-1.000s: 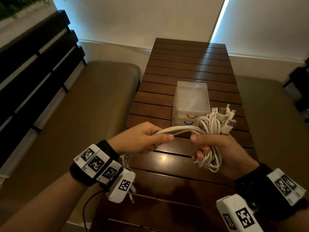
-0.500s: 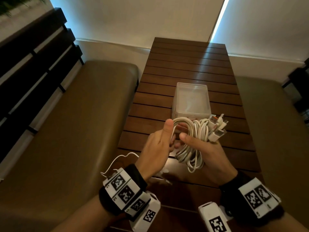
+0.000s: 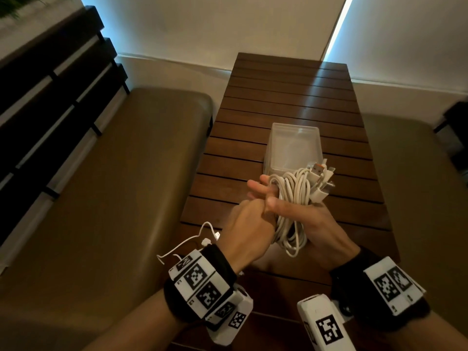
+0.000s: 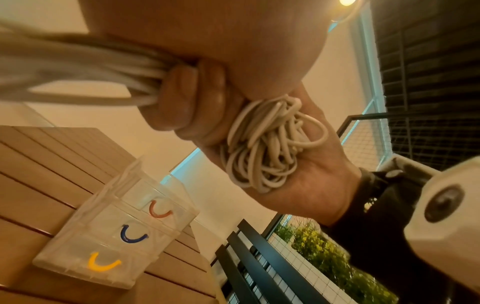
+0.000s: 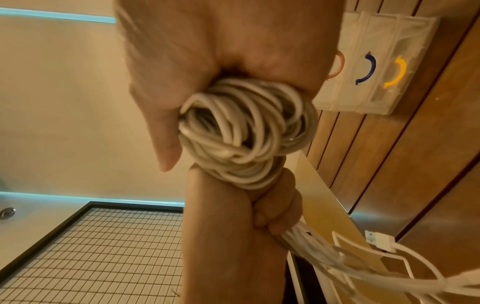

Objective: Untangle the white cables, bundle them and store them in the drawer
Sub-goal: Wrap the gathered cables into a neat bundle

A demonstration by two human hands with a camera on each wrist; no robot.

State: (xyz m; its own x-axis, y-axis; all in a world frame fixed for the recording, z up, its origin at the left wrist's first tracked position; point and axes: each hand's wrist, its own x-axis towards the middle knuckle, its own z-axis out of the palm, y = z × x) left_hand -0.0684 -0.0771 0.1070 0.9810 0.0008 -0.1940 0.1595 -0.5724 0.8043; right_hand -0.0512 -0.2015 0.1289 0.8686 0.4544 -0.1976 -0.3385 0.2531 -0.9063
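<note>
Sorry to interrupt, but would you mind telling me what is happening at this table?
A person is bundling white charging cables above a dark slatted wooden table. The right hand holds the coiled loops, with the plugs sticking out at the far end. The left hand grips the loose strands right beside the coil; their free ends trail off the table's left edge. The small clear plastic drawer unit stands behind the hands, and in the wrist views its three drawers look shut, so nothing is stored yet.
</note>
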